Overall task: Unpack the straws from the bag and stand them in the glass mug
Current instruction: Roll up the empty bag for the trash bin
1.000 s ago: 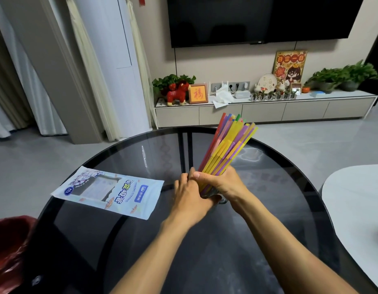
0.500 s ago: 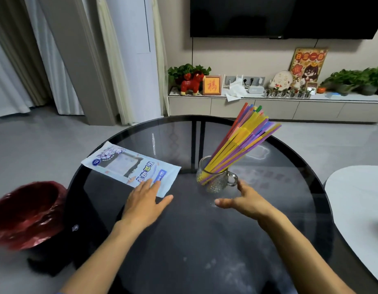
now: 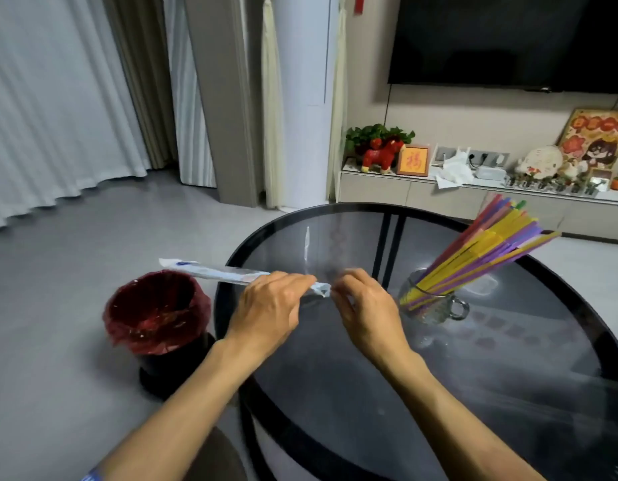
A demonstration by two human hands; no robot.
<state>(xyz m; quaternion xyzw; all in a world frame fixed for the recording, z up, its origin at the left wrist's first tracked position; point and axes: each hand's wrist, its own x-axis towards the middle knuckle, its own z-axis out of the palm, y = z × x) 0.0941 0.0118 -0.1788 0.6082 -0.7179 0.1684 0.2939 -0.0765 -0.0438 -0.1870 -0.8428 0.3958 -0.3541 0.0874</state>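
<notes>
A bundle of coloured straws [image 3: 484, 251] stands tilted to the right in a clear glass mug [image 3: 434, 307] on the round dark glass table [image 3: 439, 394]. The empty plastic bag [image 3: 217, 270] is lifted off the table, seen edge-on and stretching left over the table's left edge. My left hand [image 3: 265, 307] grips the bag near its right end. My right hand [image 3: 366, 307] pinches the bag's right tip, a short way left of the mug.
A dark bin lined with a red bag [image 3: 158, 310] stands on the floor just left of the table. A low cabinet [image 3: 422, 194] with ornaments runs along the far wall under a television [image 3: 509, 39]. Grey floor lies left.
Both hands left the mug and straws. The left hand reached the bag lying flat on the table, and now both hands hold it up above the table's left edge. The view swung left.
</notes>
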